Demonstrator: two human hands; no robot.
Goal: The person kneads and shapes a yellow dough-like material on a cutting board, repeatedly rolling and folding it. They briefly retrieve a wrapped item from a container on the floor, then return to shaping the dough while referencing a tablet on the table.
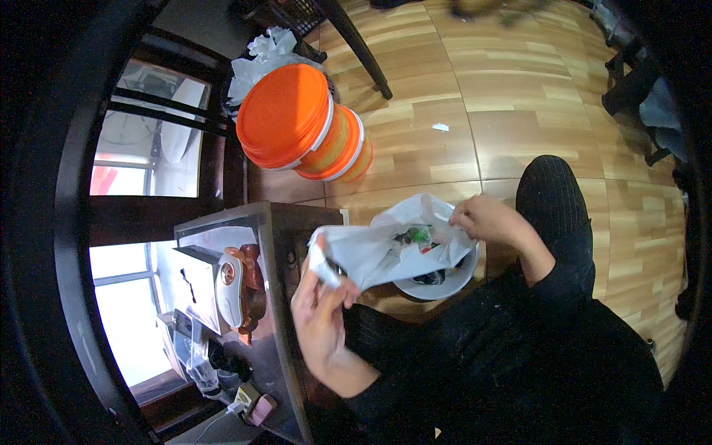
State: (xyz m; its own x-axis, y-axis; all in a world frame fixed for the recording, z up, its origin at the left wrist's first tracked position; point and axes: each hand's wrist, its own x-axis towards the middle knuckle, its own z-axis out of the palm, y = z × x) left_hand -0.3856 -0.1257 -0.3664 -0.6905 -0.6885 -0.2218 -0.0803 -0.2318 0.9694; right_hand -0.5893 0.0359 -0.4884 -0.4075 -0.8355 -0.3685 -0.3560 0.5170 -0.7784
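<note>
A white plastic bag is stretched open between my two hands. My left hand grips the bag's left edge near the cabinet, with a small dark item by its fingertips that I cannot make out. At the far right rim, the fingers of my right hand pinch the plastic. Down inside the bag's mouth lie a green crumpled piece and other small bits. Partly beneath the bag is a round white bin, with something dark showing inside; the bag hides much of it.
Orange-lidded buckets stand at the far left beside a white plastic bag and a dark furniture leg. A dark cabinet close on my left bears a telephone-like device. A white scrap lies on the wood-patterned floor.
</note>
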